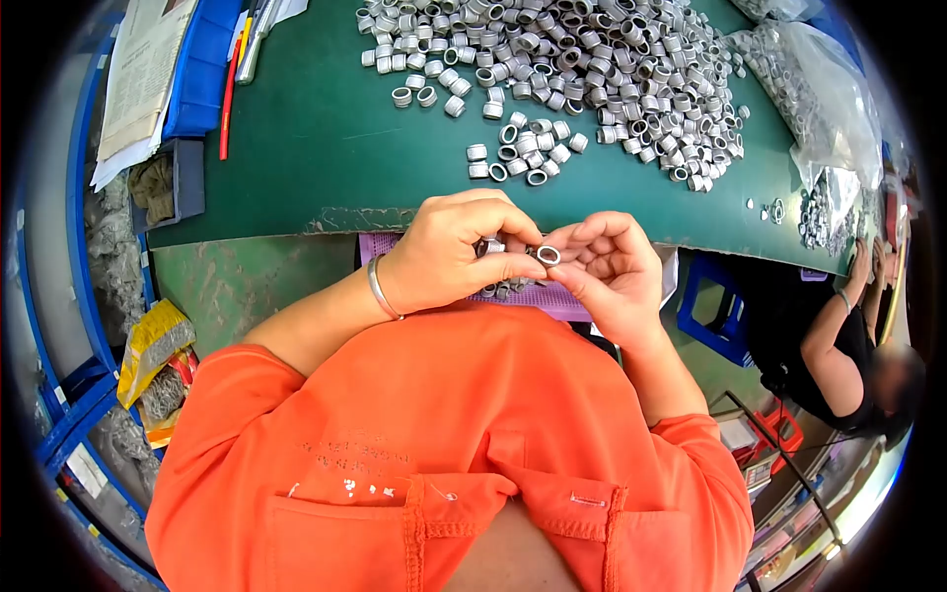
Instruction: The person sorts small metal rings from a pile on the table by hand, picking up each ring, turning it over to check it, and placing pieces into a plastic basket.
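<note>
Between my two hands, near the table's front edge, a small grey metal ring (547, 256) is pinched at the fingertips. My left hand (459, 247) has thumb and forefinger on the ring's left side, and another metal piece (488, 247) shows inside its curled fingers. My right hand (612, 271) touches the ring with its thumb and forefinger, the other fingers curled. Below the hands is a purple basket (562, 304) with more metal pieces (505, 289) in it, partly hidden by the hands. A small group of metal rings (528, 148) lies on the green table (316, 168) just beyond.
A large heap of metal rings (631, 69) covers the back of the table. Plastic bags (819, 99) of parts lie at the right, near a co-worker (838, 355). Blue bin (202, 69), grey box (187, 178) and red pen (228, 109) are at the left; a blue stool (715, 311) stands below.
</note>
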A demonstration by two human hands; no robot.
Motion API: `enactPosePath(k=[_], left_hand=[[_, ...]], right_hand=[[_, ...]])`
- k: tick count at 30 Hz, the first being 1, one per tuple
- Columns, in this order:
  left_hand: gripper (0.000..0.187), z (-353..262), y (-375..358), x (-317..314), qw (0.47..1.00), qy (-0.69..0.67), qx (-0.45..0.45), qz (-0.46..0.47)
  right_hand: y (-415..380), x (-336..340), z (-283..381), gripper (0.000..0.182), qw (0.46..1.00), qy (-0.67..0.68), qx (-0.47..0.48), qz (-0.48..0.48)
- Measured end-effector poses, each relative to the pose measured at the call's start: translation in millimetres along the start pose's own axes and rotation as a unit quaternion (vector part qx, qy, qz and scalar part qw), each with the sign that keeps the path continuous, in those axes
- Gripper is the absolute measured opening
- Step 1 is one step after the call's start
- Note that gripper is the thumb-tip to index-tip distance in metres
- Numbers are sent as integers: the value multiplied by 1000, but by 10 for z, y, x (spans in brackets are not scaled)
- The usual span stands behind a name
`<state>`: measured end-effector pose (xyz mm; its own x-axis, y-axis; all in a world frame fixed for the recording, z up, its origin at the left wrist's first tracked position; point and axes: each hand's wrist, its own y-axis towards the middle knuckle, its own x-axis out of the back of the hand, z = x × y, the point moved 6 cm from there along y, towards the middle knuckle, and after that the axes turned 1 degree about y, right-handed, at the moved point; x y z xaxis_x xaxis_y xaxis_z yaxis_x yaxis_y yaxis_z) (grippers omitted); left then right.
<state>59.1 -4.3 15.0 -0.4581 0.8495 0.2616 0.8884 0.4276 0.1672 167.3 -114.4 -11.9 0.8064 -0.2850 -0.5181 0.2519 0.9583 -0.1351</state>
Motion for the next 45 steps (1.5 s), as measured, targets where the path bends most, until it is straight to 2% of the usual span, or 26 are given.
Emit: enactPosePath(k=[2,3,4,6,7,9,10,11,13,14,16,17,19,20,21,23,30,34,35,36,37,38,39,41,43,45], left_hand=[[27,7,0,8,1000,-8,2,-11],[27,4,-1,11,1000,-8,2,-11],[26,3,0,11,1000,-13,7,-6],[26,12,-4,-2,1000,-17,12,-2],[22,27,-11,-10,999,-22,15,-18],[18,29,-17,-14,999,-27,16,-33],[17,39,-25,-8,998,-27,32,-40],[16,54,-31,3,997,-28,48,-48],[16,69,-27,12,998,-28,31,-54],[16,64,-24,19,998,-30,15,-61],[16,25,1,21,998,-10,-8,-65],[17,-9,-2,23,997,9,-30,-68],[16,-6,-15,26,997,11,-22,-68],[16,-2,-13,35,997,13,-15,-69],[16,-10,-11,43,997,15,-17,-70],[15,-15,-12,49,998,2,-12,-66],[19,-12,-15,51,998,30,-12,-54],[19,-42,-4,71,998,25,-27,-45],[20,-44,-4,85,999,17,-27,-44],[20,-31,-21,107,998,2,-8,-63],[20,-16,-29,114,998,1,-9,-63],[20,25,-45,133,997,11,3,-74],[20,52,-56,144,996,21,16,-85],[18,52,-51,125,996,16,21,-89],[18,30,-41,101,997,26,8,-77],[17,18,-48,121,996,25,9,-88]], right_hand=[[-15,-16,45,30,995,-77,58,-18],[-17,-20,32,30,995,-77,57,-18],[-28,-45,81,30,976,-188,110,-16],[-42,-139,200,31,893,-380,239,1],[-21,-147,223,31,894,-380,239,0],[-24,-240,325,33,841,-446,305,9],[-12,-158,272,32,884,-401,241,-13],[26,-120,227,27,947,-254,193,-47],[50,-8,156,20,971,-207,92,-76],[54,15,175,20,971,-207,92,-76],[76,-45,157,17,954,-289,78,3],[65,-52,120,17,955,-288,77,2],[61,-49,7,16,975,-216,46,-11],[61,-54,-9,17,988,-152,-14,-26],[79,-42,-16,17,988,-152,-13,-24],[96,-3,-144,19,996,8,-90,-24],[85,-24,-215,17,978,134,-156,-24],[59,27,-182,11,988,90,-121,-27],[63,36,-85,9,998,-38,-52,-3],[55,27,10,10,986,-164,17,21],[78,56,77,10,986,-166,17,21],[123,17,277,13,931,-343,114,44],[148,-54,395,16,836,-505,206,65],[262,24,468,17,801,-552,228,-45],[455,19,476,21,722,-606,323,-83],[595,49,377,28,696,-648,304,-58]])
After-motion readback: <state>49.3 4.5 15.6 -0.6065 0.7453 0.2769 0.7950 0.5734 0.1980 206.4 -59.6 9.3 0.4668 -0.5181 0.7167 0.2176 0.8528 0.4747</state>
